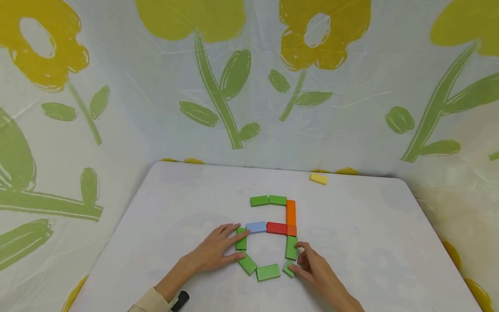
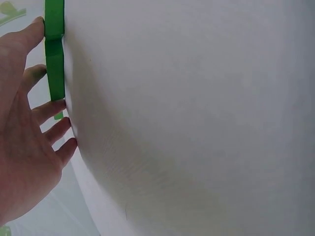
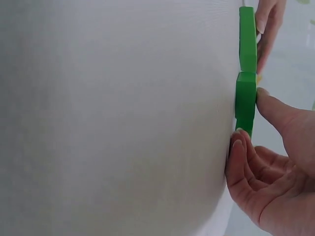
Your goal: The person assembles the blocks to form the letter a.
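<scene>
Wooden blocks lie end to end in a figure. My left hand (image 1: 212, 251) spreads its fingers over the left side, touching an upright-running green block (image 1: 241, 243) and the slanted green block (image 1: 247, 264) below it. At the lower right, the thumb of my right hand (image 1: 317, 268) rests on a smaller-looking green block (image 1: 288, 269), partly covered by it. Its index finger meets the side of another green block (image 1: 291, 248); the remaining fingers bend loosely. Between both hands lies a green block (image 1: 268, 272). In the right wrist view, the thumb touches a green block (image 3: 245, 96) from above.
A blue block (image 1: 256, 227), a red block (image 1: 277, 228) and a small orange block (image 1: 291, 230) form the middle row. Above are a long orange block (image 1: 291, 212) and two green blocks (image 1: 278, 200). A yellow block (image 1: 319, 179) lies near the far edge of the white table (image 1: 370, 242).
</scene>
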A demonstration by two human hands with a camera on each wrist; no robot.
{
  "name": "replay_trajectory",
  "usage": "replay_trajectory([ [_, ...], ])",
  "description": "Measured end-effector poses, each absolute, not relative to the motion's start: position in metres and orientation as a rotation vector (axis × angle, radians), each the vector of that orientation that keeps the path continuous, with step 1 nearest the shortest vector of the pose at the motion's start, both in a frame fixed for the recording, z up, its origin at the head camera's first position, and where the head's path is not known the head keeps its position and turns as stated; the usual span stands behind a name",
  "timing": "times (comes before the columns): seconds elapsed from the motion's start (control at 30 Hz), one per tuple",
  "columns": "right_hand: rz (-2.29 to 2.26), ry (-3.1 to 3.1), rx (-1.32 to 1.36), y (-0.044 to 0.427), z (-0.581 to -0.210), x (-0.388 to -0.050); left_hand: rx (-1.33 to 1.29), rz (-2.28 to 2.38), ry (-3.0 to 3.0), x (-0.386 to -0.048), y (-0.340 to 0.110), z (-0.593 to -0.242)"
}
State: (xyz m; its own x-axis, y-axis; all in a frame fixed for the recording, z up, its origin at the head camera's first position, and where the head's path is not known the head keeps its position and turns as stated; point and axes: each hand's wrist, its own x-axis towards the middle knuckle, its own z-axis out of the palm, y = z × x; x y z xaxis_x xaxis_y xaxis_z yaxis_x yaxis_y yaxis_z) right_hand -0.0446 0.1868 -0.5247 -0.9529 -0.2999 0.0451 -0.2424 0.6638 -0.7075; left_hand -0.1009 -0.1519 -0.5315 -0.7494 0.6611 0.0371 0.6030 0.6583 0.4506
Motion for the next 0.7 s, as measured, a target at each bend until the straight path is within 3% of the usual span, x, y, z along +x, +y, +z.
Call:
replay_trajectory([
  [0.23, -1.113, 2.784, -0.371, 0.1815, -0.5223, -0.0475, 1.056, 0.682, 2.745, -0.1017, -0.1524, -0.5341],
  [0.7, -1.103, 2.827, -0.536, 0.1801, -0.5235, -0.0479, 1.038, 0.667, 2.729, -0.1005, -0.1506, -0.5282],
])
